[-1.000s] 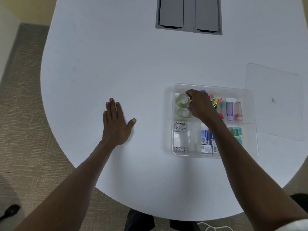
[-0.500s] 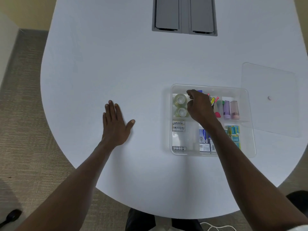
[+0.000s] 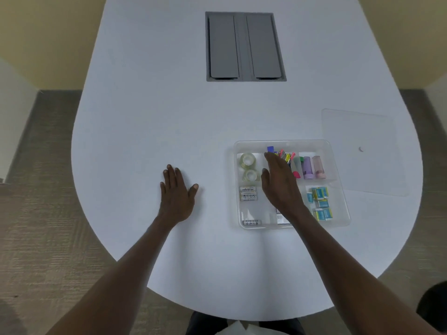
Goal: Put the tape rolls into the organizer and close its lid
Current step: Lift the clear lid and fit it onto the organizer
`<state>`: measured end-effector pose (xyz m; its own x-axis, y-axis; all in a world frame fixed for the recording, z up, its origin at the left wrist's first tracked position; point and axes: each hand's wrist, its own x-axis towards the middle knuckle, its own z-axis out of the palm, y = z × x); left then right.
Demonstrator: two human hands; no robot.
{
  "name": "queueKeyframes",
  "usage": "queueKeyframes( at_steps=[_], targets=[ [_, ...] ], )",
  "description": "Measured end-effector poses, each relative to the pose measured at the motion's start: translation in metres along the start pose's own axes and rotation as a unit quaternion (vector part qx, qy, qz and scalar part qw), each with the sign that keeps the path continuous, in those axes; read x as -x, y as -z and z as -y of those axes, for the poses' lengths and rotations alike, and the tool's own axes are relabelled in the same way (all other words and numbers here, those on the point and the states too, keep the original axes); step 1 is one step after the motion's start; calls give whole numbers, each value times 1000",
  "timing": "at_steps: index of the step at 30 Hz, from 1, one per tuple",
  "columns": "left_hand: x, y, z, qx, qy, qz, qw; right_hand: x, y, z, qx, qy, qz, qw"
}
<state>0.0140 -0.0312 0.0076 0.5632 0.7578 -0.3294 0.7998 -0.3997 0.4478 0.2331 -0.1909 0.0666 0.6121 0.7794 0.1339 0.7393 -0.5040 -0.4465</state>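
A clear plastic organizer (image 3: pixel 338 221) sits on the white table, right of centre. Two clear tape rolls lie in its far-left compartment, one (image 3: pixel 247 159) behind the other (image 3: pixel 250 175). My right hand (image 3: pixel 280 184) hovers over the middle of the organizer, fingers extended and holding nothing, just right of the rolls. My left hand (image 3: pixel 177 192) rests flat on the table, left of the organizer, fingers spread. The clear lid (image 3: pixel 362 151) lies flat on the table, to the right of and behind the organizer.
The organizer also holds batteries (image 3: pixel 248 193), coloured markers (image 3: pixel 286 157), pastel tubes (image 3: pixel 312 166) and small blue boxes (image 3: pixel 320 201). A grey cable hatch (image 3: pixel 244 45) is set into the table's far middle. The rounded table edge runs close in front of me.
My right hand has drawn back from the tape-roll compartment and its fingers have straightened out. The left hand has stayed flat on the table.
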Motion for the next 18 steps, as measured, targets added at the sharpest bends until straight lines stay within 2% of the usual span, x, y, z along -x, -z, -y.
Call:
queueKeyframes(
  at_steps=[5, 12, 18],
  targets=[
    [1, 4, -68, 118, -72, -41, 990, 1, 26, -23, -19, -2, -37, 999],
    [2, -5, -185, 208, -151, -102, 961, -2, 73, -80, -45, -30, -76, 996],
    [3, -41, -275, 260, -185, -88, 944, -5, 106, -161, -37, -42, -92, 994]
  ],
)
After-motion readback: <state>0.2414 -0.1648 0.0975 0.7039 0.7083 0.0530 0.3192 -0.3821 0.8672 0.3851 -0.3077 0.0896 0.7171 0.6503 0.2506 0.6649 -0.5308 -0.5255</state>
